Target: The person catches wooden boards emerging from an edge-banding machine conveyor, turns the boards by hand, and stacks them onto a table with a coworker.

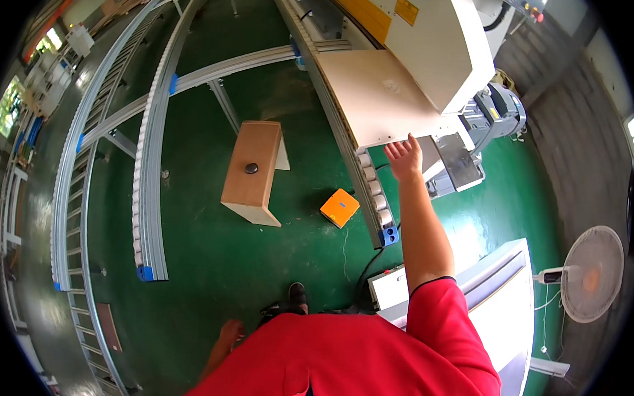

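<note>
My right hand (405, 159) reaches forward to the near edge of a pale wood panel (371, 87). Its fingers are stretched out and apart, with the tips at the panel's edge; I cannot tell how firmly they touch. The panel lies flat, partly on the roller rail (371, 180) and partly under the white and yellow machine (436, 51). A few small dark holes show along its near edge. My left hand (231, 331) hangs low beside my body, away from any object. It is small and dim, and its finger positions are unclear.
A wooden stool-like piece (251, 160) with a dark round object (251, 168) on top stands on the green floor. Nearby lies an orange box (340, 207). Roller conveyors (152, 155) run along the left. A fan (591, 275) and white cabinet (503, 305) stand at right.
</note>
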Tool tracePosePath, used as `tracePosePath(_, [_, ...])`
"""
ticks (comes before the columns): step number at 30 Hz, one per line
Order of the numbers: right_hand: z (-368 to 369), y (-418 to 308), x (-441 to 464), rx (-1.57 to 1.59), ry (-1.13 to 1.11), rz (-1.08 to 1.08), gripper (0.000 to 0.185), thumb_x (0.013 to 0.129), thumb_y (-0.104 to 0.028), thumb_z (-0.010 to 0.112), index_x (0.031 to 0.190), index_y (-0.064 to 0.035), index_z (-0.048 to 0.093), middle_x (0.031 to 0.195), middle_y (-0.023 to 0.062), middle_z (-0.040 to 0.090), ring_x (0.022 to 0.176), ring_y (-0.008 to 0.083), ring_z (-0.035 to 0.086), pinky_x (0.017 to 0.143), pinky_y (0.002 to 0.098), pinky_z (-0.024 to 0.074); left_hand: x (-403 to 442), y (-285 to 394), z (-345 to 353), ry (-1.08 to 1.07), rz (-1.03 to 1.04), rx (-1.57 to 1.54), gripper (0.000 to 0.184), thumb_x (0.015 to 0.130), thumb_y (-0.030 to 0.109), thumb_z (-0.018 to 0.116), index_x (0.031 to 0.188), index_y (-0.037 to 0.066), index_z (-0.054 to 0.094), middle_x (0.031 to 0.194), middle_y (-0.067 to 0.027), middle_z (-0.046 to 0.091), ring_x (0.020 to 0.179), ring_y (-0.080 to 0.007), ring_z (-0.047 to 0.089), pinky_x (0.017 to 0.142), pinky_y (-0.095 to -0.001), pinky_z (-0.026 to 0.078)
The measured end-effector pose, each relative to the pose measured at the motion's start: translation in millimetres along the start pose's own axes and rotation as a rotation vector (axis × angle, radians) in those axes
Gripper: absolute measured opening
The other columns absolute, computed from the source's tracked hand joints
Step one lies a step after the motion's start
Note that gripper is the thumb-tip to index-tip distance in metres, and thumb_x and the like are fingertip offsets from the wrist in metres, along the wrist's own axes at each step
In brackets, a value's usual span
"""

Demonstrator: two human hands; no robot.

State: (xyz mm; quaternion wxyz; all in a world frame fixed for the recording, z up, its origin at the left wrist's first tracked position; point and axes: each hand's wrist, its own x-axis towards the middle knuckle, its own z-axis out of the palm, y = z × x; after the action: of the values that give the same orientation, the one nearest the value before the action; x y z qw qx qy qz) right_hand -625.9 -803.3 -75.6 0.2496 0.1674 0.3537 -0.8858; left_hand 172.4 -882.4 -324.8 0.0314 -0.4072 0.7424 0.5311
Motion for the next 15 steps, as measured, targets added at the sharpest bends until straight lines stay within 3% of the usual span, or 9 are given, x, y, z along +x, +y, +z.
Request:
tracePosePath(2, [-13,-2,-4,0.018,-0.07,-0.002,0.067,0.092,-0.034,0.068,0.143,-0.0022,0.037,0.139,0.0171,0.051,0.129,0.0357,0.05,0.108,0.0511,0.0432,8,8,-9,-0.016,0.085,-0.011,0.028,0.094,0.031,0.056,0.108,0.007,0.06,0.087,-0.0075,0.065,0.072,-0.0211,0.063,0.065,-0.0374,0.051])
tracePosePath(4, [-22,-5,-12,0.053,-0.055,-0.029,0.05,0.092,-0.033,0.068,0.129,-0.0055,0.05,0.13,0.0119,0.058,0.124,0.0327,0.053,0.105,0.0494,0.0443,21,23,-18,-0.011,-0.094,-0.152,0.028,0.095,0.032,0.057,0.11,0.008,0.06,0.09,-0.0069,0.066,0.074,-0.0204,0.063,0.066,-0.0367,0.051])
tracePosePath(6, [-36,-9,-15,0.086,-0.025,0.027,0.045,0.091,-0.034,0.069,0.125,-0.0076,0.054,0.119,0.0123,0.062,0.114,0.0303,0.059,0.098,0.0459,0.0497,34,105,-26,0.041,-0.572,-0.429,0.027,0.095,0.031,0.057,0.11,0.009,0.06,0.093,-0.0062,0.067,0.077,-0.0198,0.064,0.067,-0.0361,0.052])
tracePosePath(10, [-63,-14,-48,0.028,0.099,-0.05,0.032,0.092,-0.027,0.071,0.112,-0.0064,0.058,0.107,0.0105,0.064,0.095,0.0252,0.064,0.083,0.0416,0.0553,80,181,-29,0.097,-0.485,-0.507,0.027,0.095,0.031,0.059,0.112,0.01,0.06,0.093,-0.0057,0.068,0.078,-0.0185,0.065,0.069,-0.0354,0.053])
tracePosePath(15, [-97,-31,-106,0.011,0.144,-0.106,0.025,0.093,-0.02,0.069,0.112,-0.0095,0.057,0.1,0.0056,0.064,0.084,0.0196,0.065,0.067,0.0356,0.0553,140,298,-16,-0.016,-0.226,-0.707,0.031,0.097,0.034,0.057,0.115,0.009,0.058,0.099,-0.0076,0.067,0.086,-0.02,0.065,0.077,-0.037,0.054])
